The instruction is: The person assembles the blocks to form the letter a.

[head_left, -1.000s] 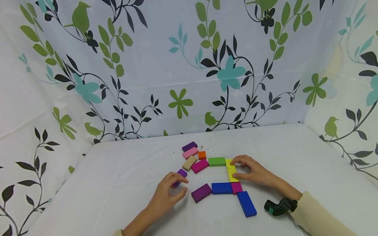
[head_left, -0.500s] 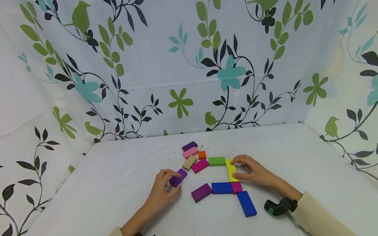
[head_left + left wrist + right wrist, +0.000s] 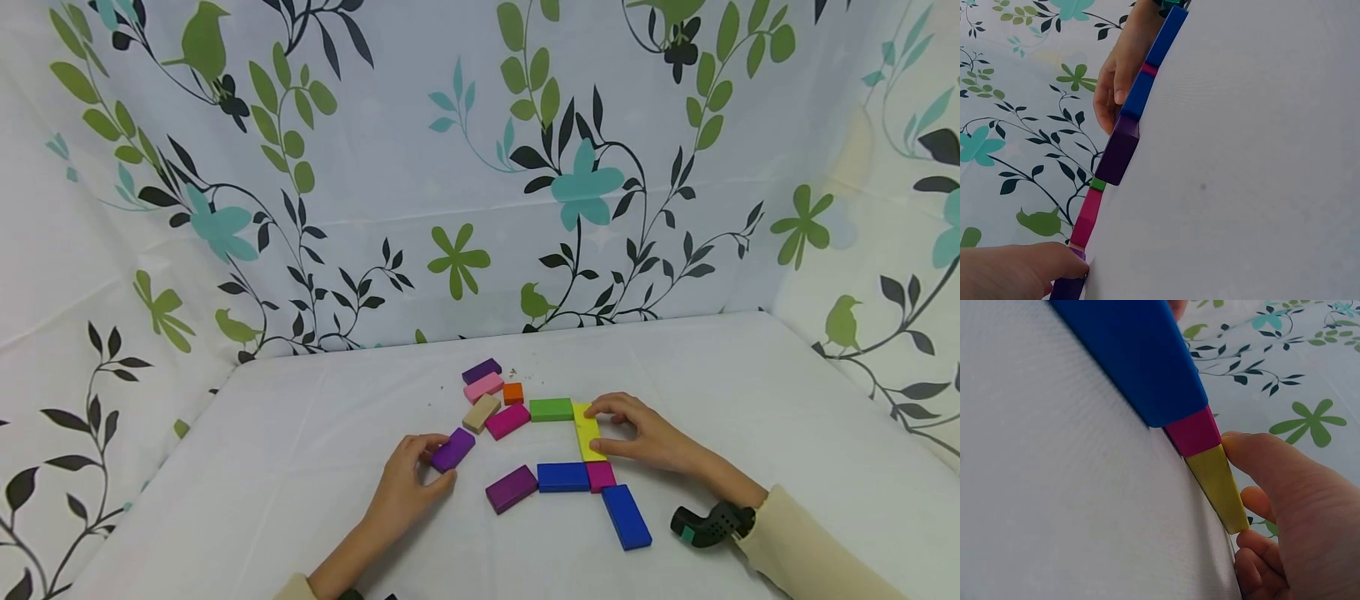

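My left hand (image 3: 405, 479) is at a purple block (image 3: 453, 450), fingers along its left side and thumb by its near end. In the left wrist view the thumb (image 3: 1066, 262) overlaps that block. On the right, my right hand (image 3: 645, 437) holds a yellow block (image 3: 588, 433) between its bent fingers and thumb. A green block (image 3: 551, 409) meets the yellow one's far end, and a small magenta block (image 3: 601, 477) its near end. From there a blue block (image 3: 563, 477) and a dark purple block (image 3: 512, 490) run leftward. Another blue block (image 3: 627, 517) slants toward the front.
Beyond the left hand lie a beige block (image 3: 482, 414), a magenta block (image 3: 507, 422), an orange cube (image 3: 513, 394), a pink block (image 3: 483, 388) and a violet block (image 3: 482, 371). All are on a white-covered table (image 3: 300, 467), with a patterned cloth (image 3: 390, 167) behind.
My left hand has drawn back to the left, from covering the purple block to lying along its left side, so more of the block shows. My right hand has stayed still.
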`<state>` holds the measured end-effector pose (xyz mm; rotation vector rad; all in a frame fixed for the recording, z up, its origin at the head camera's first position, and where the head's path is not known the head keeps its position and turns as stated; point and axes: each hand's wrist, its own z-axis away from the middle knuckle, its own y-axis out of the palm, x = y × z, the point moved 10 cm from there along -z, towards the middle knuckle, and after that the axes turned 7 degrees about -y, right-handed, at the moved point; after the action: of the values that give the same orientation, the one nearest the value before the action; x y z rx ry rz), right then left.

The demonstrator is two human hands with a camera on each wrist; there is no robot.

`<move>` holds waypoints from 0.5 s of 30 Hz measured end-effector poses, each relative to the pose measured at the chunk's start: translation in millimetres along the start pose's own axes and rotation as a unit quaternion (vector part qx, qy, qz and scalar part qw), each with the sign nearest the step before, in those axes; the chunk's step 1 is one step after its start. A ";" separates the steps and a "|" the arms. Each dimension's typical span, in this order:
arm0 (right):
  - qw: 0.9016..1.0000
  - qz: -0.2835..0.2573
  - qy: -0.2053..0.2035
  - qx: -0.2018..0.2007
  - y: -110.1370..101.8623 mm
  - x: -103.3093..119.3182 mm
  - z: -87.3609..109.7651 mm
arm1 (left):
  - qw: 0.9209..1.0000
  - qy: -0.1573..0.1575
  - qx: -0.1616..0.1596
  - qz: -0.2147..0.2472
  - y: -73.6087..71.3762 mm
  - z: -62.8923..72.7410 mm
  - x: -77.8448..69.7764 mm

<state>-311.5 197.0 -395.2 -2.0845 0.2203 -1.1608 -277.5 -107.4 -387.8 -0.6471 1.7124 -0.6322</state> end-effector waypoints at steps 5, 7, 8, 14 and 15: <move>1.000 -0.005 0.002 0.001 0.3 -0.6 0.3 | 1.000 0.000 0.002 0.002 -0.1 0.4 0.5; 1.000 -0.005 0.003 0.002 0.7 -1.2 0.5 | 1.000 0.000 0.002 0.006 -0.2 0.8 0.5; 1.000 -0.005 0.004 0.002 0.9 -1.4 0.6 | 1.000 0.001 0.002 0.009 -0.3 1.2 0.2; 1.000 -0.007 0.007 0.003 0.9 -0.6 0.5 | 1.000 0.003 0.009 0.023 -0.1 2.9 -1.6; 1.000 -0.008 0.007 0.004 0.9 -0.2 0.4 | 1.000 0.002 0.010 0.024 -0.2 3.2 -1.7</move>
<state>-311.2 196.6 -396.1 -2.0752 0.2067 -1.1852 -274.0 -106.6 -387.1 -0.5885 1.7192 -0.6164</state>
